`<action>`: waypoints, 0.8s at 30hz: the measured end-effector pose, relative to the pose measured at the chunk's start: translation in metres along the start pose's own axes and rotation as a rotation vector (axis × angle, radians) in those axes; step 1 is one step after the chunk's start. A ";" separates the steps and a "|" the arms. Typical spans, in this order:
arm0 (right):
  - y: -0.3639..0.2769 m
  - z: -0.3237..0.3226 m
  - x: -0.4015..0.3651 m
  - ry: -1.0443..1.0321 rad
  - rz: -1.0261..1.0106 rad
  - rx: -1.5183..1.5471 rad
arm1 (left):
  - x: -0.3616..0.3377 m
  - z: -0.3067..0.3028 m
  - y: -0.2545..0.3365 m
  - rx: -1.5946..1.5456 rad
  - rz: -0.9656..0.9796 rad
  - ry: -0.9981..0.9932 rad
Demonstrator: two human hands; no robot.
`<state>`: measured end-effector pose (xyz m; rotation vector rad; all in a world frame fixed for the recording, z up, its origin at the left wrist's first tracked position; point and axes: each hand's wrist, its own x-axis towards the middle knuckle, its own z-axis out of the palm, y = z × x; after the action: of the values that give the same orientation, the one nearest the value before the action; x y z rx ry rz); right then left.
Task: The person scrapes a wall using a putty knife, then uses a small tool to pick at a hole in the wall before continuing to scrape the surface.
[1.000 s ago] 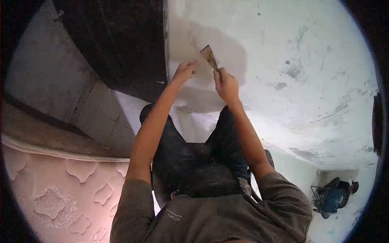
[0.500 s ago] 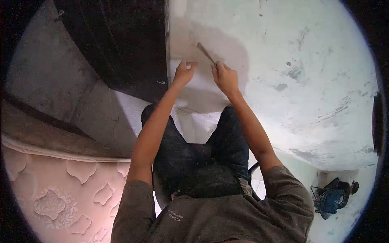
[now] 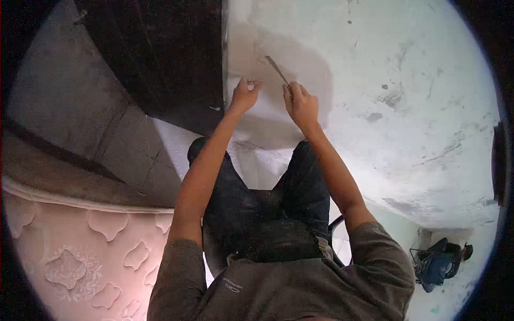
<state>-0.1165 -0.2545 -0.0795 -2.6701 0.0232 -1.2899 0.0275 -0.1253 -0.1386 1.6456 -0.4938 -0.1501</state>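
The scraper (image 3: pixel 277 68) is in front of the wall (image 3: pixel 391 144), its blade seen nearly edge-on and tilted toward the upper left — whether it touches the surface, you cannot tell from here. Your right hand (image 3: pixel 303 107) has its fingers wrapped around the handle. Your left hand (image 3: pixel 245 98) is raised just beside it, fingers curled toward the thumb; whether they pinch anything is too small to tell. Left of that hand stands a dark panel (image 3: pixel 166 64). Your knees are spread below — and a pink mattress (image 3: pixel 80 257) lies at lower left.
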 end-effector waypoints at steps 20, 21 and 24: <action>-0.005 0.004 -0.007 -0.080 0.075 -0.076 | -0.009 0.008 0.003 0.057 -0.038 -0.004; -0.007 0.003 -0.009 -0.020 0.090 -0.028 | -0.006 0.005 0.001 0.056 -0.037 -0.001; 0.002 0.010 -0.008 -0.208 0.103 -0.153 | -0.005 0.005 -0.002 0.023 0.036 -0.076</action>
<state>-0.1140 -0.2539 -0.0923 -2.8755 0.2380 -1.0130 0.0210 -0.1278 -0.1421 1.6573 -0.5845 -0.1815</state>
